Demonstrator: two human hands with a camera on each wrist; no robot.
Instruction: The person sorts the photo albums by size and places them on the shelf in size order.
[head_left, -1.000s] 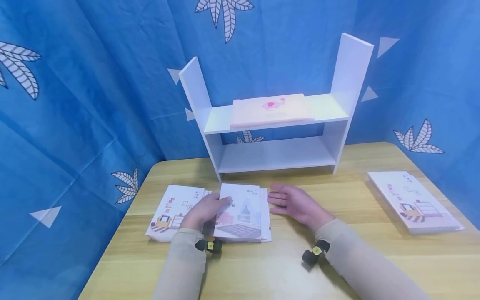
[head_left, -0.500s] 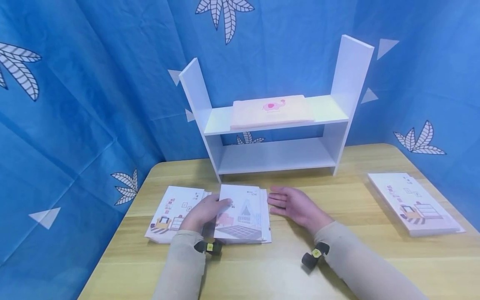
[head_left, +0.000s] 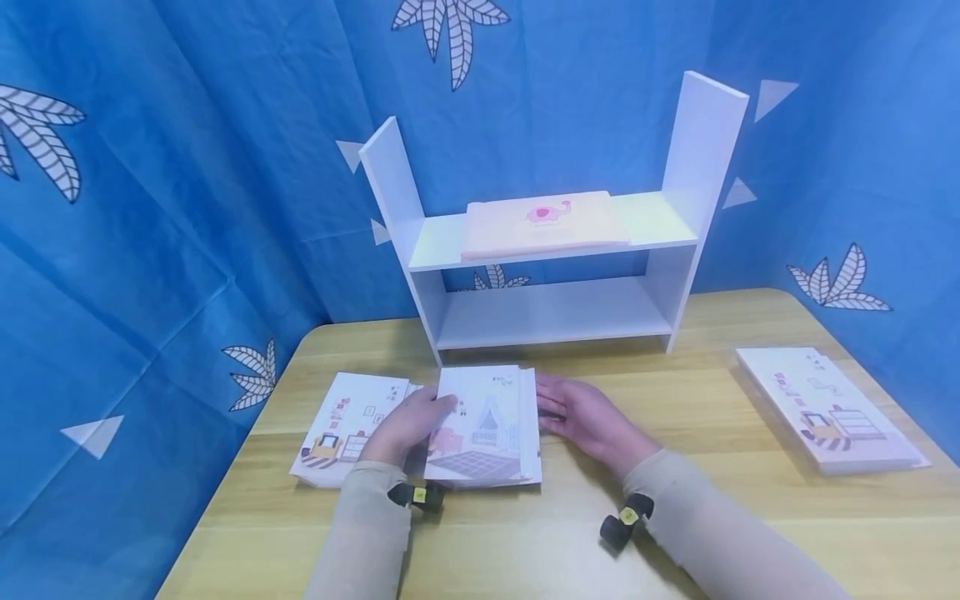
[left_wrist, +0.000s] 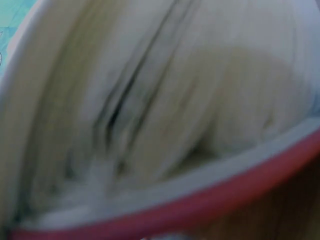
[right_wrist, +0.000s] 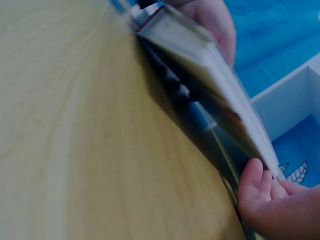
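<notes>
A thick white book point(head_left: 480, 437) with a drawn building on its cover lies in front of the shelf in the head view. My left hand point(head_left: 405, 429) grips its left side, thumb on the cover. At the right edge is my right hand point(head_left: 592, 421), palm turned inward, fingertips right at the book. In the right wrist view the book point(right_wrist: 250, 125) is tilted, a dark gap under it, with the right hand's fingers point(right_wrist: 252, 172) at its near edge. Blurred page edges point(left_wrist: 165, 85) and a red cover edge point(left_wrist: 190, 215) fill the left wrist view.
A second white book point(head_left: 348, 417) lies at the left, partly behind the left hand. Another book point(head_left: 832, 408) lies at the table's right. The white two-tier shelf point(head_left: 555, 308) stands behind, bearing a flat pink piece with an elephant point(head_left: 543, 233). A blue curtain point(head_left: 225, 167) hangs around.
The right hand has moved left, closing the small gap to the book's right edge. The book has shifted very slightly in the left hand; the other books and shelf stay put.
</notes>
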